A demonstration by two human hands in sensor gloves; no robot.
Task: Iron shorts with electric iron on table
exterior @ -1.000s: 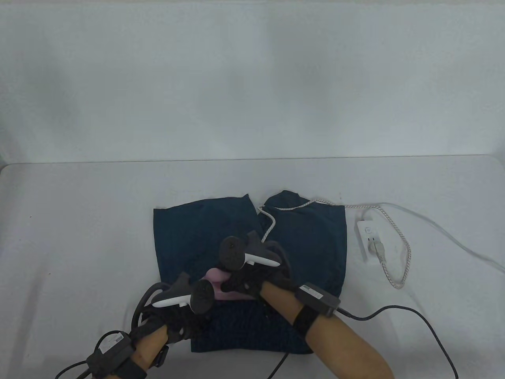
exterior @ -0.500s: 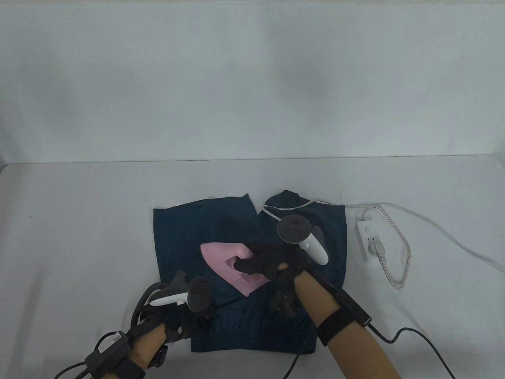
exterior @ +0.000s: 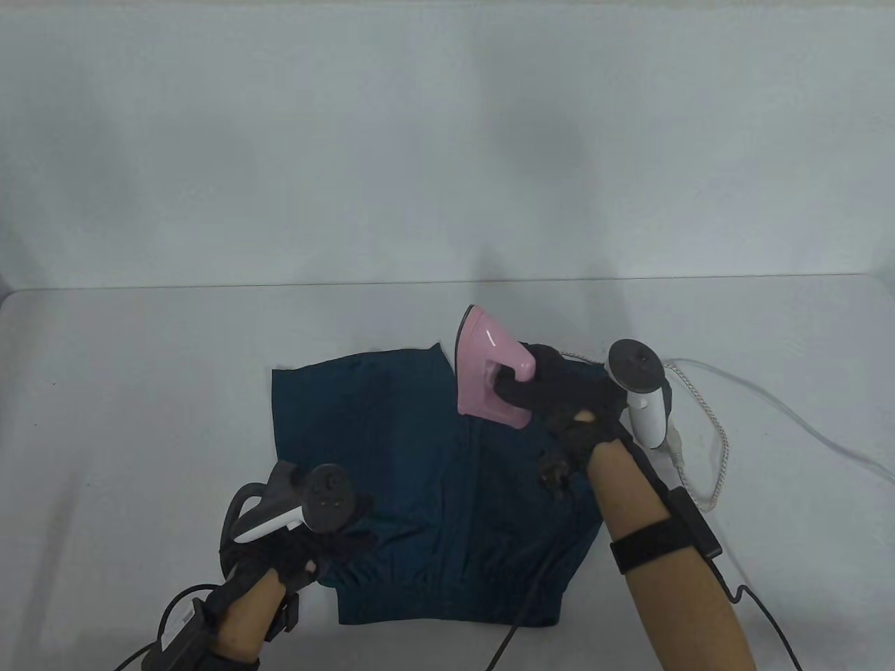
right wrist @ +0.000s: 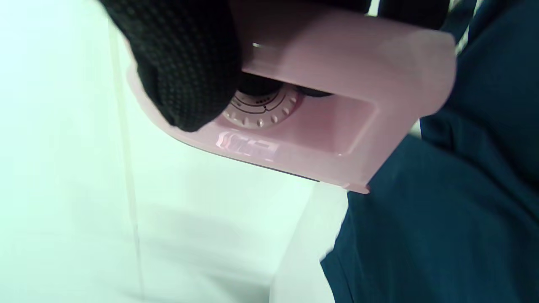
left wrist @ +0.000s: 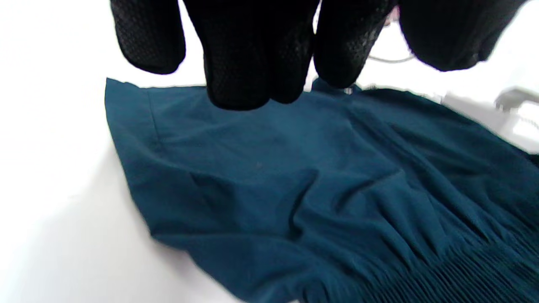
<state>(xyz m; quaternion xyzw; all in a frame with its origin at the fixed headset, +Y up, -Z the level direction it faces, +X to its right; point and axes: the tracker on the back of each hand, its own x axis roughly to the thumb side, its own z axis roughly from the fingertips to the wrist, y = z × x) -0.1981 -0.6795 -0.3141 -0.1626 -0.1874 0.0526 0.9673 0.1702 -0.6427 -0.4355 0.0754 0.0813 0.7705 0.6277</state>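
Note:
Dark teal shorts [exterior: 426, 475] lie spread on the white table [exterior: 140, 391], waistband toward the front edge. My right hand [exterior: 552, 391] grips the handle of the pink electric iron [exterior: 486, 370] and holds it tipped up on its heel over the shorts' far right leg. The right wrist view shows the iron [right wrist: 337, 105] with its dial and my gloved fingers [right wrist: 185, 71] around the handle. My left hand [exterior: 328, 545] is at the shorts' near left edge. In the left wrist view its fingers [left wrist: 252, 54] hang above the fabric [left wrist: 337, 189], holding nothing.
A white power strip [exterior: 675, 447], mostly hidden behind my right hand's tracker, lies right of the shorts with the iron's braided cord [exterior: 720, 447] plugged in. A white cable [exterior: 804, 419] runs off right. Glove cables [exterior: 755, 601] trail at the front edge.
My right hand carried the iron from the shorts' middle to the far right leg and tipped it upright. My left hand shifted slightly left along the near left edge.

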